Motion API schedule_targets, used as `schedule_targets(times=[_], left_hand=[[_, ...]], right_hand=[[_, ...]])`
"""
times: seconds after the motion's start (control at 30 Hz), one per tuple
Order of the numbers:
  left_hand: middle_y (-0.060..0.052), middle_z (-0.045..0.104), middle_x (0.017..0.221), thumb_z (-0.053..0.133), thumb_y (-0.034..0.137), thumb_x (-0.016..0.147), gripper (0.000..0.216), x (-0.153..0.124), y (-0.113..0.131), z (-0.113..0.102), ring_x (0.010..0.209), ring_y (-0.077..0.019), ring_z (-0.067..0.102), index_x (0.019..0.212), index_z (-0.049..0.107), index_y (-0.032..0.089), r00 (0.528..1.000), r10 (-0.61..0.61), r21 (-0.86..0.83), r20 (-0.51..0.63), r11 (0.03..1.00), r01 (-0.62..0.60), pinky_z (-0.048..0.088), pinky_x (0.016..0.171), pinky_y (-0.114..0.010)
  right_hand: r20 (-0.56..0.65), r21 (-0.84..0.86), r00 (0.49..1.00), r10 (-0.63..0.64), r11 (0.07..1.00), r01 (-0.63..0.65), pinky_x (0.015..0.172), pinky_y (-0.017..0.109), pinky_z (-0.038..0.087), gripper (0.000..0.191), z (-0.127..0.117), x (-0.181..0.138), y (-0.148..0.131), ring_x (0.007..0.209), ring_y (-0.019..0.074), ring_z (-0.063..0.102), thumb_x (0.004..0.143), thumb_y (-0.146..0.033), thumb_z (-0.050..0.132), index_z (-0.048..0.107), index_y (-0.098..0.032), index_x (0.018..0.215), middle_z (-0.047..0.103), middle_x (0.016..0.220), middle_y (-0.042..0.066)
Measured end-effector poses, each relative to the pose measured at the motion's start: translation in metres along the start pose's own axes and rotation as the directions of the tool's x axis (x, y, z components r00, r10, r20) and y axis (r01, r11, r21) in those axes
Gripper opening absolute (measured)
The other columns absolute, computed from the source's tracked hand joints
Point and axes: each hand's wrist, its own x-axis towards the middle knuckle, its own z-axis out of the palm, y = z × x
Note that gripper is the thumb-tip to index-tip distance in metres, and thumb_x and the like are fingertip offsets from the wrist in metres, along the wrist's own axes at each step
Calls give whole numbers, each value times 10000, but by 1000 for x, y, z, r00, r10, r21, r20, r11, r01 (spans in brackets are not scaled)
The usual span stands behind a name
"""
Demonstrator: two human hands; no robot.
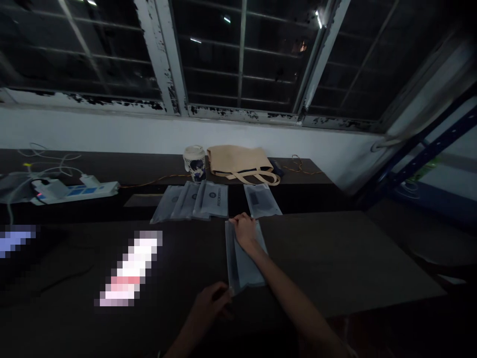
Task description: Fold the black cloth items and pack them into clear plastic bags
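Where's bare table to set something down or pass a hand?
Biggest bare patch: table right of the near pouch, out to its edge. Smaller one left of that pouch. Crowded along the far side: fanned pouches, mug, bag, power strip.

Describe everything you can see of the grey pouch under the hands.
The grey pouch is a flat, oblong bag of what looks like translucent, slightly glossy plastic. A darker strip runs along its left edge. It lies on the dark table, its long side pointing away from the person, apart from the other pouches further back. The right hand rests on its far end, and the left hand touches its near left corner. In the dim light its contents cannot be made out.
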Motion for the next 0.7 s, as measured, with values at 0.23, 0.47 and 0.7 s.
schedule_targets(times=[0.23,0.47,0.7], left_hand=[[-49,648,1002,450,428,864,323,-15,29,-29,941,-212,631,1039,623,219,821,448,524,-354,822,-223,492,858,-366],[-119,352,1468,295,229,942,435,70,58,21,1372,-252,261,1338,437,120,622,783,833,-13,353,-426,290,1095,-472],[-120,403,1433,271,256,951,456,105,30,23,1356,-246,297,1351,429,105,674,739,842,18,353,-409,263,1106,-494]], right_hand=[[-119,18,993,-3,1000,5,993,311,372,367,-25,-20,15,1224,203,456,952,-303,380,576,-121,1204,497,1323,142],[46,-128,991,-129,983,133,1089,503,221,463,-29,-77,39,1375,266,231,963,-247,248,374,-104,1385,255,1493,136],[94,-142,988,-120,981,132,1100,495,200,490,-4,-87,49,1398,241,123,956,-227,219,288,-89,1421,199,1501,119]])
